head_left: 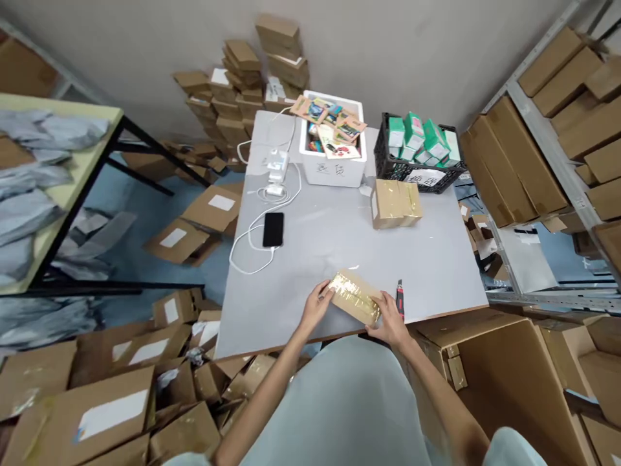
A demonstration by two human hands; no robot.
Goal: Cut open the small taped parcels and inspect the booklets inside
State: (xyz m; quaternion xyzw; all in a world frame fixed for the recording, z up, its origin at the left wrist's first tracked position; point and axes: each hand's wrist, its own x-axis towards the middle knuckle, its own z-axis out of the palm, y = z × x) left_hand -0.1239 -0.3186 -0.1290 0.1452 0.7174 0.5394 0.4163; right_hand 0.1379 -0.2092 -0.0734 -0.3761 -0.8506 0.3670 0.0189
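Observation:
A small cardboard box [356, 297] with shiny clear tape along its top is held between my two hands, at the near edge of the grey table [320, 239]. My left hand [317, 303] grips its left end, fingers bent over the corner. At the right end, my right hand [389, 320] has its thumb and fingers around the box. Just right of that hand lies a red and black box cutter [400, 299]. Farther back on the table sits another taped cardboard box [396, 203]. The underside of the held box is hidden.
A white foam bin [334, 169] with colourful packets and a black crate [417, 169] of green boxes stand at the table's back. A phone [273, 230] on a white cable lies left. Cardboard boxes [111, 408] crowd the floor; a large open carton [504, 382] stands right.

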